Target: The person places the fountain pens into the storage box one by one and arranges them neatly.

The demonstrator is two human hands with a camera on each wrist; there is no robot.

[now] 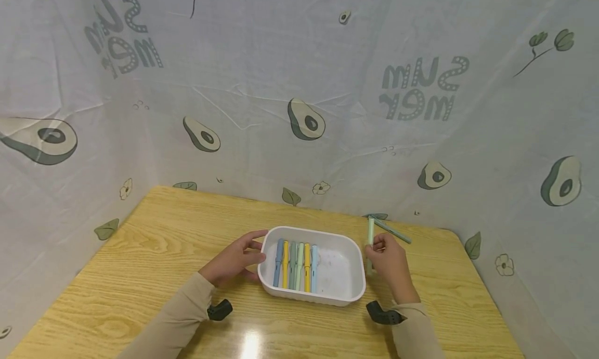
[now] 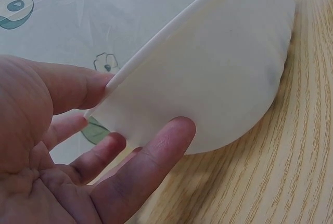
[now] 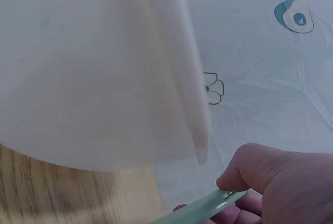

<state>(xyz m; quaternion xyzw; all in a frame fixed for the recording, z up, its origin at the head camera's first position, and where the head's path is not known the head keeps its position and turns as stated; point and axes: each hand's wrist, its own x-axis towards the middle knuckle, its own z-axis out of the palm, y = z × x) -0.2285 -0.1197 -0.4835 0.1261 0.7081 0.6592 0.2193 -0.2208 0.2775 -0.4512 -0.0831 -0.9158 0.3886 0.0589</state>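
Observation:
A white box (image 1: 348, 268) with rounded corners stands on the table, several pens lined up in its left half. Among them are a dark blue pen (image 1: 278, 263), a yellow pen (image 1: 286, 265), and a light blue pen (image 1: 314, 268) on the row's right end. Spread fingers of my left hand (image 1: 236, 257) touch the box's left end; the left wrist view shows fingertips against its rim and outer wall. Just beyond the right side of the box, my right hand (image 1: 389, 256) pinches a light green pen (image 1: 371, 230). In the right wrist view, this pen (image 3: 203, 207) lies between thumb and fingers.
Behind my right hand, a dark green pen (image 1: 395, 232) lies on the wooden table (image 1: 182, 218) near its back edge. A pale curtain (image 1: 252, 99) printed with avocados hangs behind and beside the table. A black wrist mount (image 1: 383, 315) sticks out from the right sleeve.

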